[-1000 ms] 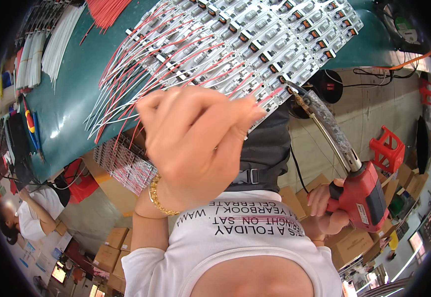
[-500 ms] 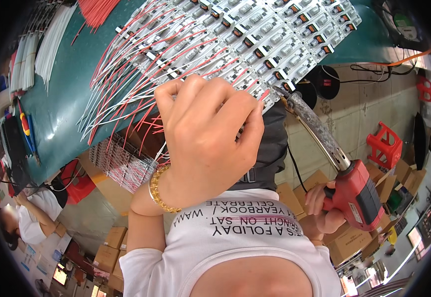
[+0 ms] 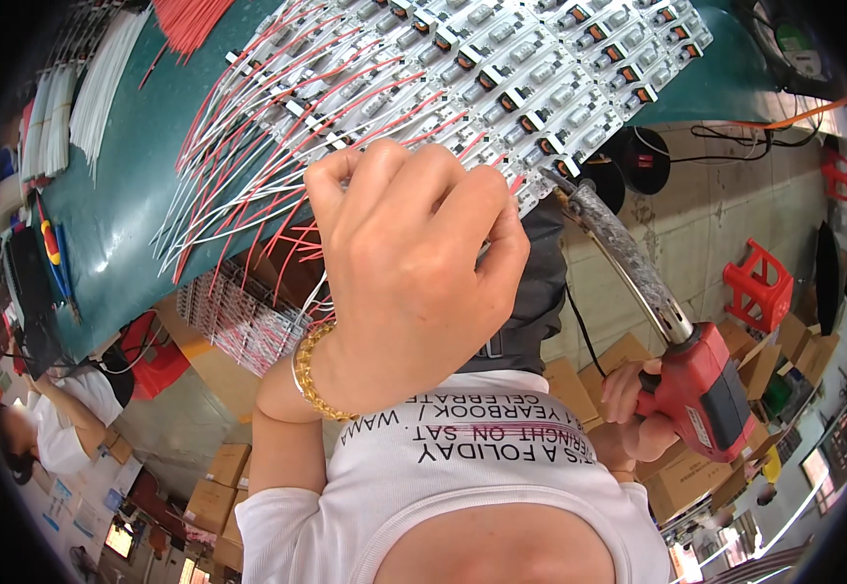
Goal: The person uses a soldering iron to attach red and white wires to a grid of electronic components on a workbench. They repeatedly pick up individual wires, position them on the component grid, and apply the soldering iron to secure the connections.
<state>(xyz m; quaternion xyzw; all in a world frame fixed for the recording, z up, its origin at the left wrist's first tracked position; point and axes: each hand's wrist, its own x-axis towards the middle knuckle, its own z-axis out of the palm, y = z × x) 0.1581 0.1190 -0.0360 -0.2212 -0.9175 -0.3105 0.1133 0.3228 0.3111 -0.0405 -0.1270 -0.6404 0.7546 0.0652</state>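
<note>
My left hand (image 3: 414,243) is closed in a pinch over the near edge of a panel of small circuit boards (image 3: 531,73). A red wire (image 3: 516,184) shows at its fingertips; the pinch itself is hidden under the hand. My right hand (image 3: 633,414) is wrapped round the handle of a red and black soldering gun (image 3: 706,389). The gun's long metal barrel slants up and left, its tip close to the panel's near edge beside the red wire; contact cannot be made out. Many red and white wires (image 3: 239,185) fan leftward from the panel.
A green table mat (image 3: 131,243) lies under the panel. Bundles of white wires (image 3: 107,88) and red wires (image 3: 190,24) lie at the far left, near a screwdriver (image 3: 50,243). Another wired panel (image 3: 239,316) sits below. A red stool (image 3: 759,284) and cardboard boxes (image 3: 681,477) stand right.
My left hand has shifted slightly to the right, its knuckles turning a little. The soldering gun has moved very slightly to the right and down, its tip still near the panel's edge.
</note>
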